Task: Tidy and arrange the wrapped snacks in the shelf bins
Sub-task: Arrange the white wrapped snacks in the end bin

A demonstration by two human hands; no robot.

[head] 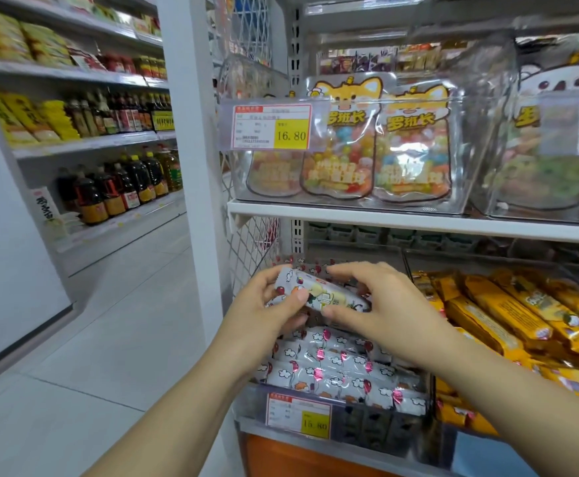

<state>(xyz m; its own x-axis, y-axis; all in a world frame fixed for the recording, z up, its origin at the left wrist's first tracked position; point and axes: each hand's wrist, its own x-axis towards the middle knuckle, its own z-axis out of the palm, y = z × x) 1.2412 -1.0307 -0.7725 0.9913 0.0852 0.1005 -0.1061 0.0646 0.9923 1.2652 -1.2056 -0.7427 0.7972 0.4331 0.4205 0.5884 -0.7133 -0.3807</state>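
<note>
- One white wrapped snack [322,295] is held between both hands. Its left end is pinched by the left hand [267,306], thumb on the near side. Its right end is grasped by the right hand [389,309], fingers curled over the top and thumb underneath.
- The snack is held tilted, left end higher, just above the pile of matching white snacks [343,370] in the clear bin [384,425] on the lower shelf.
- The step in hand is judged to be the placing of this piece onto the pile. It is best turned parallel to the near rows and lowered flat. It should be released only once it is supported, so that the rows beneath are not disturbed.
- To the right, a second bin is filled with yellow wrapped snacks [508,316]. Above, candy bags [408,142] are stood in clear bins on the upper shelf.
- The far part of the white pile is hidden behind the hands, so the free space there cannot be judged.
- The print on the price tag [298,416] is blurred apart from the figure, and the yellow snacks are cut off at the right edge.
</note>
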